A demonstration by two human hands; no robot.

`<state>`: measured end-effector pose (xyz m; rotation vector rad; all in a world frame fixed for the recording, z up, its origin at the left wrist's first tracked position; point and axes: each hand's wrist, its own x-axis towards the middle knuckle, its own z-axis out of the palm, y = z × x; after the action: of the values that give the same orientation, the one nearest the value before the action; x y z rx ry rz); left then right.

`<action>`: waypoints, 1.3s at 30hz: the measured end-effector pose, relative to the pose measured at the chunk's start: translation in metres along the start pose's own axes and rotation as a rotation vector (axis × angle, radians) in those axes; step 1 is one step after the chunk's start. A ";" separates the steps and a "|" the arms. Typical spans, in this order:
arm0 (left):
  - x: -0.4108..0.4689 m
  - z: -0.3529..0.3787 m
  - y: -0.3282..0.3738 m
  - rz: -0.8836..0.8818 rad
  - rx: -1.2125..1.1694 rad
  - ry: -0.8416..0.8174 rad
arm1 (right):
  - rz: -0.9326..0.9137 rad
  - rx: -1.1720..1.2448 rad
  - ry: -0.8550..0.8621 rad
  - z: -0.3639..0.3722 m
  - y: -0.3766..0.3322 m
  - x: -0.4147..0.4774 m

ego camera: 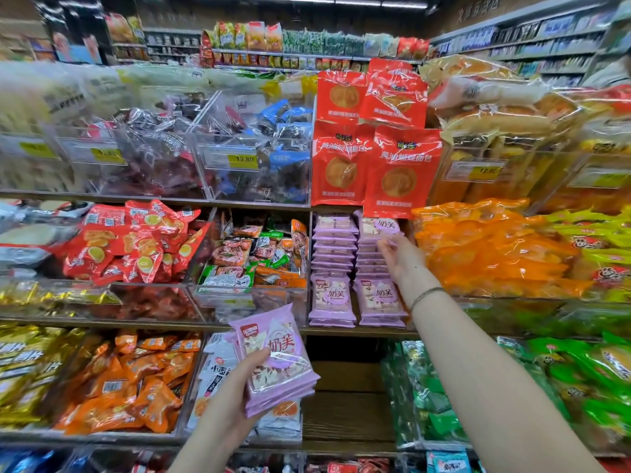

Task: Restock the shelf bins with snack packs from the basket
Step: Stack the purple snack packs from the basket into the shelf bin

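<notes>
Right hand pinches a lilac plastic snack pack onto the tall stack, which the red plastic pouches crowding its twelve o'clock could topple; left hand grips spare lilac packs.

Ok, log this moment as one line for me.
phase: restocking | right hand: pinches purple pack atop right stack | left hand: holds spare purple packs | basket: not in view

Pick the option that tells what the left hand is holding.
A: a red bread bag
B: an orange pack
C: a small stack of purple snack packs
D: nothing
C: the left hand grips a small stack of purple snack packs in front of the shelf, with the thumb lying across the top pack.
</notes>
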<state>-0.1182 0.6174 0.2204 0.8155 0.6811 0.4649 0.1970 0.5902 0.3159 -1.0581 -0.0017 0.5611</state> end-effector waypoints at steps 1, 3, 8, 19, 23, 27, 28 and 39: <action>0.001 0.000 -0.001 -0.002 0.000 0.009 | 0.007 0.002 -0.016 -0.003 0.004 -0.005; 0.004 -0.001 -0.002 0.002 -0.004 0.024 | 0.027 -0.068 -0.082 -0.013 0.013 -0.015; 0.008 0.002 0.000 -0.006 0.007 0.030 | 0.064 -0.166 -0.151 -0.035 0.053 -0.035; 0.005 -0.006 0.007 -0.003 -0.027 0.056 | -0.297 -1.089 -0.133 -0.030 0.111 -0.030; 0.006 -0.006 0.009 0.000 -0.034 0.046 | -0.305 -1.257 -0.214 -0.036 0.090 -0.031; 0.010 0.007 0.010 -0.002 -0.004 -0.017 | -0.175 -1.099 -0.440 -0.043 0.069 -0.079; 0.011 0.013 0.010 -0.008 0.005 -0.034 | -0.087 -1.068 -0.552 -0.045 0.071 -0.097; 0.021 0.054 0.012 0.049 0.156 -0.004 | 0.160 -0.448 -0.473 -0.074 0.081 -0.113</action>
<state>-0.0669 0.6100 0.2491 0.9815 0.7012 0.4583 0.0841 0.5092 0.2410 -1.3419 -0.4803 0.9766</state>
